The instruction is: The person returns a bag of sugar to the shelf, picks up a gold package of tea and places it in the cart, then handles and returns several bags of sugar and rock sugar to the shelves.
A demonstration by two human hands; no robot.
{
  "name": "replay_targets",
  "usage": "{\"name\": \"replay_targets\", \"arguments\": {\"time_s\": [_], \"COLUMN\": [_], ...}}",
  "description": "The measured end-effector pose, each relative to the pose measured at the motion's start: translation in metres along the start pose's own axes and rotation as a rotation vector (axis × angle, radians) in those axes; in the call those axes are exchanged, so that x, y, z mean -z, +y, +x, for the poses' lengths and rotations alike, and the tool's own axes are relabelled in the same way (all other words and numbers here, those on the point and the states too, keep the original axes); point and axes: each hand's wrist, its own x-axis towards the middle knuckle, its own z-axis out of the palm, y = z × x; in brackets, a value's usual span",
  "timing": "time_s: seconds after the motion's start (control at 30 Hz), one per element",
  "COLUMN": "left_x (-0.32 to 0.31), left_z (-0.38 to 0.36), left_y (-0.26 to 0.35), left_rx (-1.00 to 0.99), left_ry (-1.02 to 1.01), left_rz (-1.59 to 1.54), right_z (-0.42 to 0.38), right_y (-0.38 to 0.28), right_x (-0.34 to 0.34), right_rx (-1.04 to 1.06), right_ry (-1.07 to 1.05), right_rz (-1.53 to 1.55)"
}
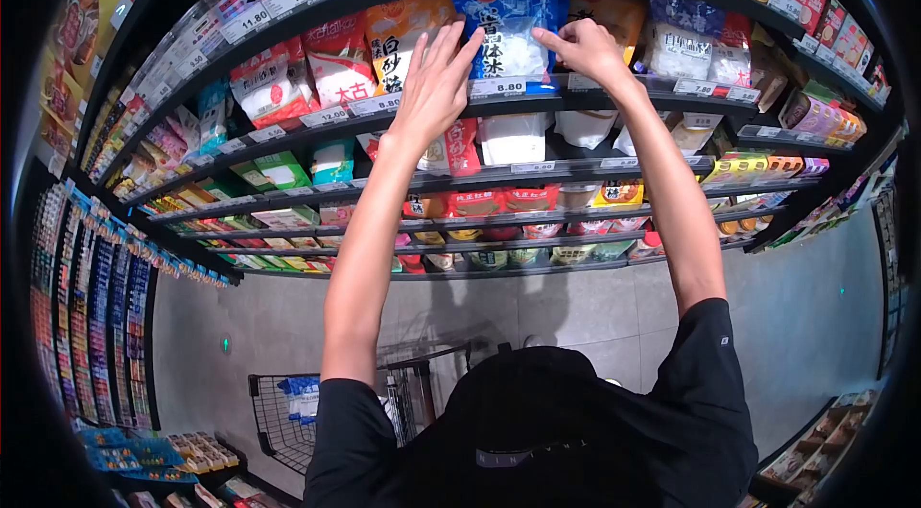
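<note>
A blue and clear bag of rock sugar [513,43] stands upright on the upper shelf, between my two hands. My left hand [436,86] lies at its left side, fingers stretched out and apart, the tips reaching the bag's left edge and partly covering an orange bag of white sugar [391,40]. At the right edge, my right hand [587,49] has its fingers curled, with the thumb on the bag's front; the other fingertips are partly hidden. An orange and brown bag [614,14] is behind my right hand.
A black shelf edge with price tags [499,86] runs below the bag. Red-and-white sugar bags [341,62] stand to the left, a white-and-blue bag [683,43] to the right. Lower shelves hold more packets. A wire shopping cart [278,422] with blue-and-white packs stands on the grey floor [576,316].
</note>
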Motion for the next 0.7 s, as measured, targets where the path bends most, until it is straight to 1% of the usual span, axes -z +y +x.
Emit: {"name": "replay_targets", "arguments": {"time_s": [0.07, 0.17, 0.23, 0.27, 0.3, 0.33, 0.37, 0.4, 0.43, 0.47, 0.53, 0.57, 0.6, 0.67, 0.7], "left_x": [0.013, 0.039, 0.055, 0.059, 0.062, 0.066, 0.068, 0.068, 0.069, 0.074, 0.096, 0.106, 0.121, 0.152, 0.167], "left_z": [-0.013, -0.044, -0.082, -0.107, -0.135, -0.166, -0.200, -0.239, -0.277, -0.309, -0.371, -0.400, -0.426, -0.463, -0.477], "left_y": [0.009, 0.028, 0.043, 0.050, 0.057, 0.067, 0.078, 0.091, 0.105, 0.120, 0.161, 0.182, 0.201, 0.239, 0.258], "left_rx": [0.013, 0.069, 0.140, 0.192, 0.246, 0.347, 0.453, 0.610, 0.773, 0.834, 1.187, 1.230, 1.297, 1.455, 1.527], "left_ry": [0.015, 0.049, 0.073, 0.090, 0.111, 0.100, 0.088, 0.090, 0.096, 0.116, 0.054, 0.074, 0.061, 0.067, 0.085], "left_rz": [-0.026, -0.087, -0.099, -0.122, -0.139, -0.155, -0.172, -0.196, -0.219, -0.177, -0.135, -0.042, -0.003, 0.075, 0.127], "right_z": [-0.004, -0.020, -0.039, -0.049, -0.069, -0.089, -0.114, -0.137, -0.162, -0.191, -0.252, -0.284, -0.315, -0.375, -0.395], "right_y": [-0.002, -0.007, -0.014, -0.011, -0.021, -0.030, -0.042, -0.044, -0.051, -0.069, -0.099, -0.111, -0.129, -0.161, -0.175], "right_x": [0.003, 0.012, 0.014, 0.005, -0.004, -0.017, -0.034, -0.061, -0.091, -0.114, -0.168, -0.197, -0.216, -0.237, -0.242], "right_rx": [-0.006, 0.101, 0.146, 0.244, 0.282, 0.324, 0.325, 0.354, 0.429, 0.406, 0.384, 0.392, 0.438, 0.557, 0.586], "right_ry": [0.048, 0.192, 0.278, 0.385, 0.458, 0.467, 0.491, 0.462, 0.416, 0.251, -0.129, -0.337, -0.449, -0.814, -0.897], "right_rz": [-0.054, -0.131, 0.010, 0.147, 0.252, 0.385, 0.429, 0.504, 0.526, 0.592, 0.704, 0.745, 0.789, 0.849, 0.872]}}
